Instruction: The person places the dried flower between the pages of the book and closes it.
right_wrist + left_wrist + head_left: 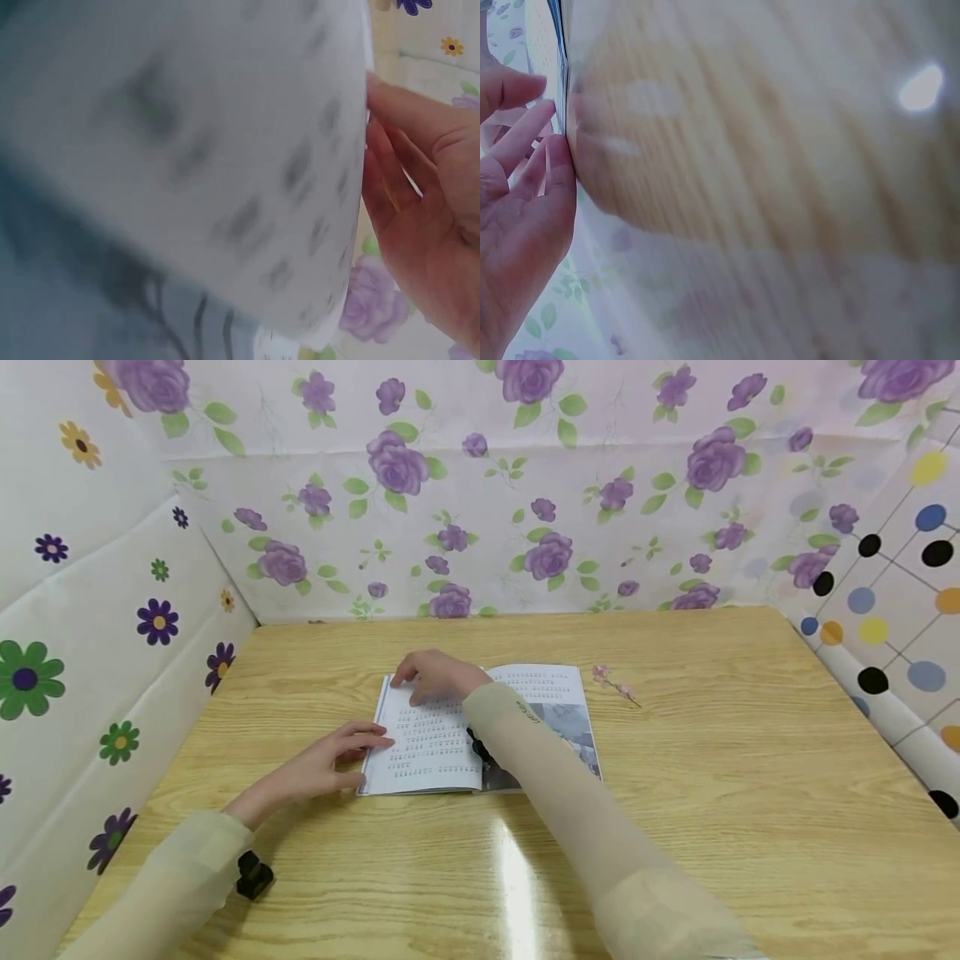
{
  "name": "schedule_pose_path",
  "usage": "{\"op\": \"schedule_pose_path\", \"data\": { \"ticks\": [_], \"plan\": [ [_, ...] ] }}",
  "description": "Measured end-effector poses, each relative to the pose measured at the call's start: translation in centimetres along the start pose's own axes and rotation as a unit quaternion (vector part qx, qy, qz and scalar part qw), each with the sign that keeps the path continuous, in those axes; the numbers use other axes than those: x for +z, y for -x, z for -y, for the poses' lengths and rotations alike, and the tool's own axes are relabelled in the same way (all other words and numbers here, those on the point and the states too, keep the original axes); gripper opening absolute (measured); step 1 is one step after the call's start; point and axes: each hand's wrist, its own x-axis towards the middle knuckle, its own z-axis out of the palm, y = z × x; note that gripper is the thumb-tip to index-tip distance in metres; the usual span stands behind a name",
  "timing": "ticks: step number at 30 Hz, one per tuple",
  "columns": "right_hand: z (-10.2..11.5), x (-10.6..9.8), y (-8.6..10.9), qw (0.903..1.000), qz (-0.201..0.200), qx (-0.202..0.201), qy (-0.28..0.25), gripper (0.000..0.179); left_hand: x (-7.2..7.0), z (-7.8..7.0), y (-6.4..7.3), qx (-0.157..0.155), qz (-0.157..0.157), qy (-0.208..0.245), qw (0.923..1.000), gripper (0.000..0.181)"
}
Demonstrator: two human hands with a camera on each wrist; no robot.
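Note:
An open book [438, 752] with printed lines lies flat on the wooden table [675, 793]. My left hand [333, 764] rests beside its left edge, with straight fingers touching the page edge [557, 52]; the left hand [517, 187] holds nothing. My right hand [433, 677] reaches across and lies flat on the top of the left page. In the right wrist view the right hand [420, 210] has its fingers against the edge of a blurred printed page [187, 150]. The right-hand page [558, 702] carries text and a grey picture, partly hidden by my forearm.
A small pink flower sprig [615, 683] lies on the table just right of the book. Floral-patterned walls [480, 510] enclose the table at the back, left and right. Bare wood [750, 827] spreads to the right and in front of the book.

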Motion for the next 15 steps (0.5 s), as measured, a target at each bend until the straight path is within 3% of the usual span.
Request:
{"op": "schedule_pose_path", "data": {
  "ticks": [10,15],
  "plan": [
    [0.30,-0.11,0.25,0.9994,0.019,0.004,0.030,0.048,0.50,-0.04,-0.07,-0.027,-0.015,-0.017,0.9994,0.052],
    [0.10,-0.22,0.07,0.9996,0.018,0.011,0.017,0.047,0.49,-0.21,-0.13,-0.032,-0.017,-0.018,0.9992,0.052]
  ]
}}
